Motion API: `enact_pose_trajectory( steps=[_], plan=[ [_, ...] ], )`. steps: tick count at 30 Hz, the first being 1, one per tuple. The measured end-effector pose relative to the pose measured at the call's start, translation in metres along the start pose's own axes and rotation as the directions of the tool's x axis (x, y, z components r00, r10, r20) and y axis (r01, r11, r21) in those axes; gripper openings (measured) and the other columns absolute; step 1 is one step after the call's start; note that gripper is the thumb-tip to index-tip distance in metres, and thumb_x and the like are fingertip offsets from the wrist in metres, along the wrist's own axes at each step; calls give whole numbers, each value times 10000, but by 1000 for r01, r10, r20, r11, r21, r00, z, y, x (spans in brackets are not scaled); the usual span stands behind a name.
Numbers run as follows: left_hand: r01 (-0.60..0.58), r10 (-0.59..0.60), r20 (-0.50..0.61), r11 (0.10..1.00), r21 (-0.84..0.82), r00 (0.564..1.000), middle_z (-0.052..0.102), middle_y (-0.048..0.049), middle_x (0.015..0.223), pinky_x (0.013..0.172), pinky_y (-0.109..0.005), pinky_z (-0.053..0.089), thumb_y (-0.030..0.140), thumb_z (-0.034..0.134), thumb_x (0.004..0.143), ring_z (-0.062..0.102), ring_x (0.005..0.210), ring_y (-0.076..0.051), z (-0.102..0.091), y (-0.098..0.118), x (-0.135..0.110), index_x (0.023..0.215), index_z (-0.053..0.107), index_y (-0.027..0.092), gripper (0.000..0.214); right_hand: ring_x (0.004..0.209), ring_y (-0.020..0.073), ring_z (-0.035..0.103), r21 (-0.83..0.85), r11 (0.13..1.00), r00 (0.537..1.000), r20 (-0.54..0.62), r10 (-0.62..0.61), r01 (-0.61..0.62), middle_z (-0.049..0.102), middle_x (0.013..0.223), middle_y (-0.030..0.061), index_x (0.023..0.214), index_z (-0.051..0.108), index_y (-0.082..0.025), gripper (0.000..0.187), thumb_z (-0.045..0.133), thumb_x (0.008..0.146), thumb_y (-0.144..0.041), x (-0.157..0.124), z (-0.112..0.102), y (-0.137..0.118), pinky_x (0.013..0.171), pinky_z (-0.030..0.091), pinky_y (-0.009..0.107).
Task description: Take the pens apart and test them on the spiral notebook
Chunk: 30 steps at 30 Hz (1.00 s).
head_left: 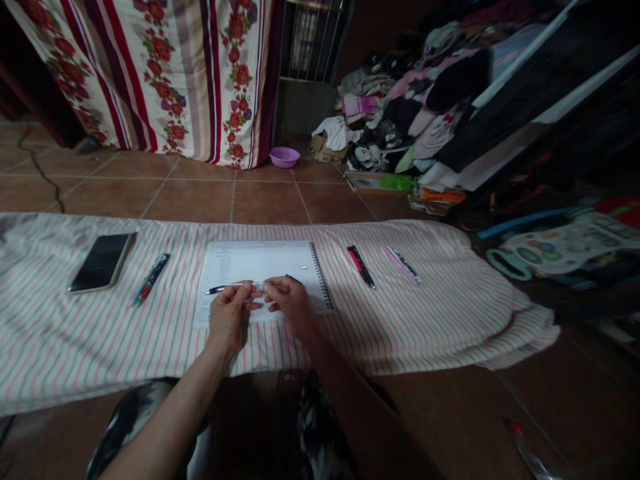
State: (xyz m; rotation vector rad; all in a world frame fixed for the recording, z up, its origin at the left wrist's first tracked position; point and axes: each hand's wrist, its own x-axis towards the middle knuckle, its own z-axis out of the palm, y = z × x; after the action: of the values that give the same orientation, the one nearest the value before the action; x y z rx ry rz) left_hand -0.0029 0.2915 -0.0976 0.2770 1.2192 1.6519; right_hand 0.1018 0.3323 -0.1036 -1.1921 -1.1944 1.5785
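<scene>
Above the spiral notebook (270, 257), my left hand (231, 308) and my right hand (287, 299) meet, fingers pinched. Between the fingertips is a thin clear pen part (259, 287), gripped from both sides. A dark pen end (215, 290) juts out left of my left hand; whether it belongs to the same piece I cannot tell. Another dark slim piece (293, 278) shows behind my right hand, partly hidden. On the page lies a small silvery pen tip (302, 268).
On the striped cloth (440, 320), a phone (101, 262) and a patterned pen (151, 279) lie left. A red-black pen (361, 267) and a pink-white pen pair (404, 265) lie right. Beyond are a purple basin (285, 157) and piled clothes (400, 113).
</scene>
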Motion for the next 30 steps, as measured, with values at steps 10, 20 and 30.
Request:
enact_pose_trajectory(
  steps=[10, 20, 30],
  plan=[
    [-19, 18, 31, 999, 37, 999, 634, -3, 622, 485, -208, 464, 294, 779, 507, 605, 562, -116, -1, -3, 0, 687, 622, 114, 299, 584, 119, 603, -39, 997, 997, 33, -64, 65, 646, 637, -6, 820, 616, -172, 212, 627, 651, -300, 2, 1, 6, 428, 463, 186],
    [-19, 19, 34, 1000, 18, 999, 630, 4, 601, 482, -209, 464, 287, 778, 517, 608, 554, -118, -2, -7, 3, 668, 608, 125, 279, 590, 140, 616, -71, 995, 998, 21, -66, 67, 633, 607, -9, 756, 615, -170, 196, 628, 651, -335, 3, 2, 7, 429, 466, 208],
    [-7, 6, 50, 1000, 23, 999, 623, -1, 587, 476, -203, 445, 299, 783, 517, 596, 545, -114, -3, -7, 2, 669, 613, 118, 291, 629, 148, 641, -95, 991, 994, 67, -89, 95, 658, 646, -2, 816, 624, -174, 192, 613, 661, -287, 3, -4, 7, 453, 483, 210]
  ],
)
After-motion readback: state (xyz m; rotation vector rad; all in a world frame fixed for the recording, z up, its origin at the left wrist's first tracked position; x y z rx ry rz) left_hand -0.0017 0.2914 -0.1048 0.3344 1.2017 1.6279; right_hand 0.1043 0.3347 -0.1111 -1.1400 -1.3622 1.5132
